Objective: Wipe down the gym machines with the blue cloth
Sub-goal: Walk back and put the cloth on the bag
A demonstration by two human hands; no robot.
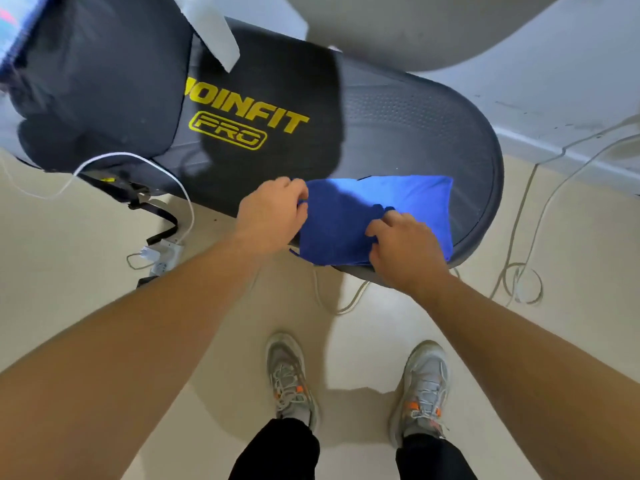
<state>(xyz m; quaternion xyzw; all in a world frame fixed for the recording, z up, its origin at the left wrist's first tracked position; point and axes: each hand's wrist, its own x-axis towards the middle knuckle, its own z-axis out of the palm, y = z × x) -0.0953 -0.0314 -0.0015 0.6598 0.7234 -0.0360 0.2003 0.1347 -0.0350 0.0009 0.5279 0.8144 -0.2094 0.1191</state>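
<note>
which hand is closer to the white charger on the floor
Left. The left hand holds the blue cloth by its left edge, right of the charger; the right hand pinches the cloth farther right.

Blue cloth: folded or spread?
Folded. The blue cloth lies on the machine, layers stacked at its near edge; left hand and right hand grip it.

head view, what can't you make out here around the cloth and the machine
All in the head view:
- Machine top under the blue cloth: covered by it, so clean or dirty is unknown.
- Left hand fingertips: curled out of sight at the cloth's edge.
- Yellow logo: first letter hidden, blurred.
- Grey shape at top: cut off by the frame edge.
</note>
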